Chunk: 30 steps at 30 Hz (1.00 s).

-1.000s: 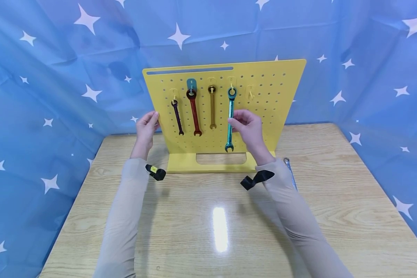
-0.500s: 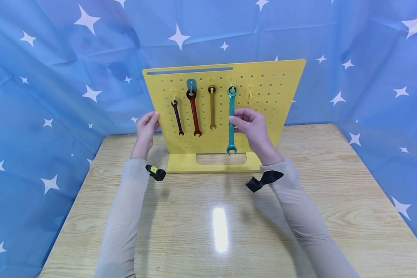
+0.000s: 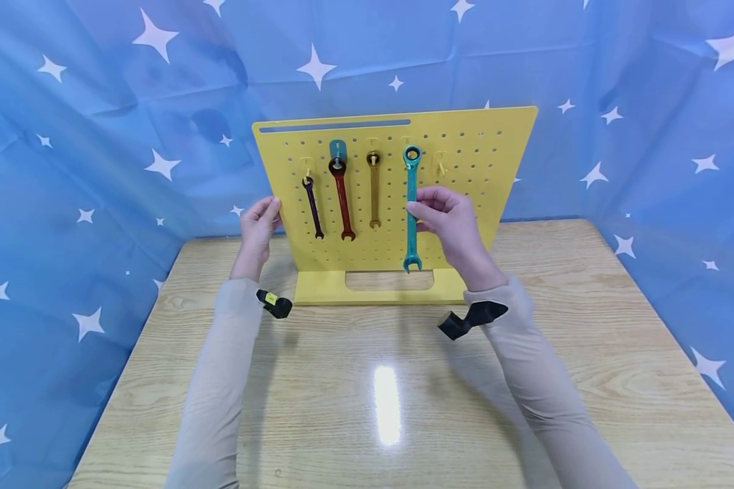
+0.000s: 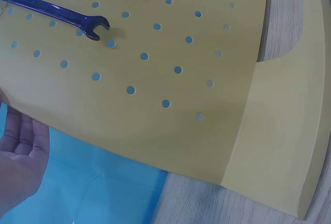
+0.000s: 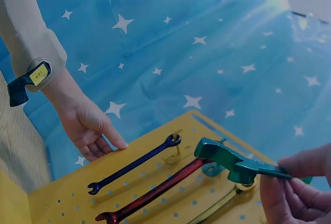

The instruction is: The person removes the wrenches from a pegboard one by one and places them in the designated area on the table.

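My right hand (image 3: 449, 227) pinches a teal combination wrench (image 3: 412, 234) between thumb and fingers at mid-shank. The wrench stands nearly upright in front of a yellow pegboard (image 3: 508, 119), ring end up, jaw end down. That ring overlaps the area of its hook in the head view. At the board's left edge, my left hand (image 3: 257, 227) has its thumb on the front, with fingers (image 4: 23, 128) reaching behind. Three wrenches hang by their ring ends from hooks: a purple one (image 3: 313, 207), a red one (image 3: 343, 204) and a gold one (image 3: 374, 197).
A bare yellow hook (image 3: 442, 165) sits right of the teal wrench. The pegboard's flat foot (image 3: 324, 292), with a cutout, rests on a wooden table (image 3: 342, 380). Behind hangs a blue star-patterned cloth (image 3: 367, 61).
My right hand has drawn the teal wrench slightly up and to the right, and its ring has shifted from around the hook. The right forearm moved right, hiding a blue wrench on the table.
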Each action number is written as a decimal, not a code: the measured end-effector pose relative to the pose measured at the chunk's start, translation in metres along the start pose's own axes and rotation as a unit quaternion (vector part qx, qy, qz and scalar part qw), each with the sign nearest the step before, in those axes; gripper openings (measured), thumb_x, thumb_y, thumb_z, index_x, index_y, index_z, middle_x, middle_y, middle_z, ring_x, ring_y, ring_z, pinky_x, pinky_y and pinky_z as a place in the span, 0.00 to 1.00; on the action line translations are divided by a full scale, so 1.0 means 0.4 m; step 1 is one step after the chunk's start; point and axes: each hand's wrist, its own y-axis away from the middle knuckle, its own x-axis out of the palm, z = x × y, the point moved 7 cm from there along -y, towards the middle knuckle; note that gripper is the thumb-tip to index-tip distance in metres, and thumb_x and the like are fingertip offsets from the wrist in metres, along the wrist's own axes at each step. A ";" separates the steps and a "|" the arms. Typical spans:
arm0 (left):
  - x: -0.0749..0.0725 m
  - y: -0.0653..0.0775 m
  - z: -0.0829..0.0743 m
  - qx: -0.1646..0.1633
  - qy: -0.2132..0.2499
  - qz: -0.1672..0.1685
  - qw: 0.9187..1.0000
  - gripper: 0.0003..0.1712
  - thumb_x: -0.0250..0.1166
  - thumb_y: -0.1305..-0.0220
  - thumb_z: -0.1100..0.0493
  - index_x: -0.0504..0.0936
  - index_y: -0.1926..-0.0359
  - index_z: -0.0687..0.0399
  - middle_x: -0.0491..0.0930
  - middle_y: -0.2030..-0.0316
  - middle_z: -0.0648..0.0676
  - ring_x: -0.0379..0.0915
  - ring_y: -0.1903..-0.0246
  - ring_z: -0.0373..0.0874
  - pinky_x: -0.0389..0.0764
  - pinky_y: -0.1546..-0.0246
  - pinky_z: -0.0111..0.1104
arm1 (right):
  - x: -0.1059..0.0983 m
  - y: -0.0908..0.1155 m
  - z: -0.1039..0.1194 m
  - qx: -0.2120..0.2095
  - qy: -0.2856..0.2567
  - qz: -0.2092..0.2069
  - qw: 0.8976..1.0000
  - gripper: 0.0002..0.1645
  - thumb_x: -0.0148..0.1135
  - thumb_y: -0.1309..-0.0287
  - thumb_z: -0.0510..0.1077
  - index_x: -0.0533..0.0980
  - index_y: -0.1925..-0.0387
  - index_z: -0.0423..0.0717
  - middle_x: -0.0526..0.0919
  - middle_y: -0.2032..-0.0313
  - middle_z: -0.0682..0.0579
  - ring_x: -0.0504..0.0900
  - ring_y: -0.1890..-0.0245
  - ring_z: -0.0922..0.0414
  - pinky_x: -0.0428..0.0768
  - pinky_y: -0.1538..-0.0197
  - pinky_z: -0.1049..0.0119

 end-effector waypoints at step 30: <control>0.004 0.006 -0.005 0.002 0.008 0.007 1.000 0.07 0.63 0.38 0.61 0.83 0.72 0.47 0.81 0.73 0.46 0.77 0.72 0.37 0.79 0.67 0.25 | -0.155 0.094 0.030 -0.024 -0.012 -0.044 0.999 0.05 0.64 0.45 0.33 0.80 0.69 0.47 0.80 0.75 0.56 0.77 0.73 0.63 0.79 0.71 0.73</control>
